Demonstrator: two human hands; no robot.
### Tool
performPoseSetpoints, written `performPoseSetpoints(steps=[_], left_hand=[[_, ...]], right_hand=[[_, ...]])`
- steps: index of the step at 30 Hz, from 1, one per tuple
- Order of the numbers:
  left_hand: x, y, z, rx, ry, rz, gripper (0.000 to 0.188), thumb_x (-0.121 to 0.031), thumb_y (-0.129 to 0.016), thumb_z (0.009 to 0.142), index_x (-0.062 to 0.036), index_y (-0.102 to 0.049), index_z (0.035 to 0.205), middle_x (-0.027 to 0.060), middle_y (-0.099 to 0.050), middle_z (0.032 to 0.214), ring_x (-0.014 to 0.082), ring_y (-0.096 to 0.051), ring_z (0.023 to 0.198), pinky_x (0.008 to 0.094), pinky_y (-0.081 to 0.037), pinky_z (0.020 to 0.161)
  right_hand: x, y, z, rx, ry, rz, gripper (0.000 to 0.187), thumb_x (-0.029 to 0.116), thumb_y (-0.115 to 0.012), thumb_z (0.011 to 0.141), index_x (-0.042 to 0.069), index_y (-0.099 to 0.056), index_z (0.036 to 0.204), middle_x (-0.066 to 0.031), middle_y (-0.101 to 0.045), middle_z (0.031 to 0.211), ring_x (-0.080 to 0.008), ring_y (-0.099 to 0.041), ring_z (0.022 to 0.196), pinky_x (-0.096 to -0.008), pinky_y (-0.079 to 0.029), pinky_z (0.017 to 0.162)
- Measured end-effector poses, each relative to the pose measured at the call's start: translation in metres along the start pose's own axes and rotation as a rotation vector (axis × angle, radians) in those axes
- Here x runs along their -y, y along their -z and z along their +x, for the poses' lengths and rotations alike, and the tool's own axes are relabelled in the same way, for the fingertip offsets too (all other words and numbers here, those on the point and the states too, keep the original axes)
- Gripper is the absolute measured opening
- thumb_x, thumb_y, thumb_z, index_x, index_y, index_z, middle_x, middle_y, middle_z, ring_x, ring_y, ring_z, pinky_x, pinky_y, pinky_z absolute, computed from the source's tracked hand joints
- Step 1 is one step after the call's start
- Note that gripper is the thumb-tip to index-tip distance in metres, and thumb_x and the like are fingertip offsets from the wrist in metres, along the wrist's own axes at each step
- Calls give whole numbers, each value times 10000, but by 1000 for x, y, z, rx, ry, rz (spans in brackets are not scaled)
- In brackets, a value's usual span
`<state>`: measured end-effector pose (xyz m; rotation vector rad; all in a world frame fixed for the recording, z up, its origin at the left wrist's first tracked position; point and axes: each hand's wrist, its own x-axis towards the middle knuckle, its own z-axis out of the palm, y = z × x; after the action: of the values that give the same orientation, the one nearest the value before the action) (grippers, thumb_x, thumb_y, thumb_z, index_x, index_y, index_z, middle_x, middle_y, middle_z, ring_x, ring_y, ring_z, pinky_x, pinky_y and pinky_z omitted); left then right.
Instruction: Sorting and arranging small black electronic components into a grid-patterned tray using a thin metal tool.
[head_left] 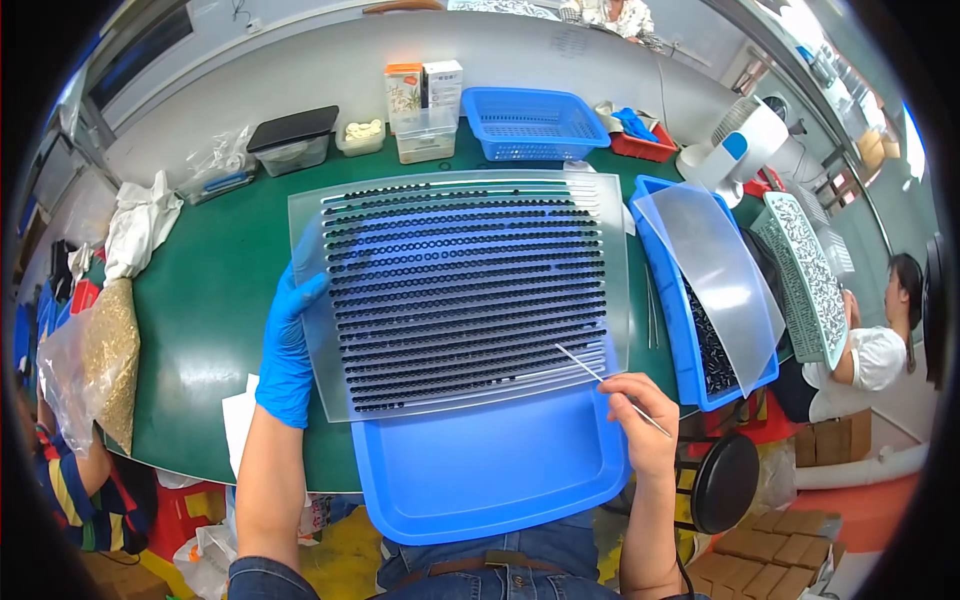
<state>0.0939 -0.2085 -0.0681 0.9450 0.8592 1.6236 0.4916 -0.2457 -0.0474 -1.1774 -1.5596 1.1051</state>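
My left hand, in a blue glove, grips the left edge of a translucent plastic plate, thumb on top and the other fingers beneath it. Many rows of small black rings cover the plate, with pale rod-like lines showing at some row ends. Bare and closed, my right hand pinches a thin metal rod whose tip lies over the lower right rows. I cannot tell whether that tip touches the rings. Below the plate's near edge is a blue tray, partly covered by it.
Right of the plate, a blue bin of black parts lies partly under a clear sheet. A blue basket, boxes and tubs line the back of the green table. A bag of gold-coloured pieces stands left. A co-worker sits at right.
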Motion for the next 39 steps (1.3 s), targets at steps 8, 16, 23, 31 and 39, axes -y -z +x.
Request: performPoseSetpoints(steps=[8,16,23,31,39], left_hand=[[2,-3,1,0,16,-47,794,-173,-676,797,-5,-344,1499,149,-484,1449,243,-474,1327,368,-346,1136],[7,6,4,-17,1,-13,740,-172,-676,828,3,-377,1482,127,-501,1434,224,-481,1313,341,-333,1131],[8,12,5,-4,-10,-2,736,-119,-660,814,0,-379,1483,118,-489,1452,205,-446,1339,330,-320,1137],[7,9,7,23,-8,35,783,-153,-664,814,-14,-329,1507,132,-460,1473,228,-469,1329,351,-337,1136],[4,6,6,46,-21,-50,722,-120,-657,825,-4,-382,1483,104,-492,1453,192,-473,1316,316,-320,1133]], right_hand=[[-12,28,-8,-221,-37,77,141,16,-596,924,-55,-669,1023,-100,-665,956,-105,-560,707,-226,-457,651],[17,-31,-22,11,160,-138,55,-15,-634,880,-13,-654,931,-121,-666,941,-151,-615,777,-239,-489,682],[49,-114,-20,392,439,-200,243,29,-706,809,-8,-693,1049,-133,-690,1000,-260,-620,772,-325,-492,698],[49,-143,-11,464,486,-176,276,7,-681,826,-6,-671,1102,-136,-682,1050,-273,-628,829,-344,-497,743],[43,-128,-8,428,416,-220,281,-23,-652,828,-5,-674,1108,-144,-683,1066,-280,-634,861,-341,-498,766]])
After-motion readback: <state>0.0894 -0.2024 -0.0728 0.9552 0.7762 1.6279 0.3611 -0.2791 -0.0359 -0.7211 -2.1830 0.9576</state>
